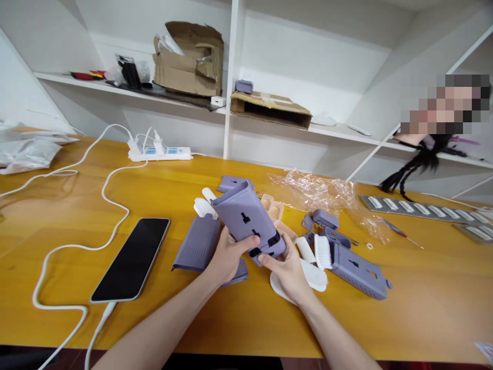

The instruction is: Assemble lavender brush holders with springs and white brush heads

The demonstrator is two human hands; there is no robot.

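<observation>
Both my hands hold a purple plastic housing (246, 218) tilted above the yellow wooden table (57, 205). My left hand (227, 257) grips its lower left side, thumb across the face. At its bottom right corner my right hand (287, 270) pinches near a dark slot. A flat purple panel (198, 244) lies just left of my hands. To the right lie a white brush (322, 252), a white oval piece (314, 277) and a second perforated purple housing (358, 270).
A black phone (133, 259) on a white cable (57, 249) lies at the left. A white power strip (159, 153) sits at the back. Crumpled clear wrap (319, 192), small purple parts (325, 219), a tray of white pieces (416, 209) and another person (427, 154) are at the right.
</observation>
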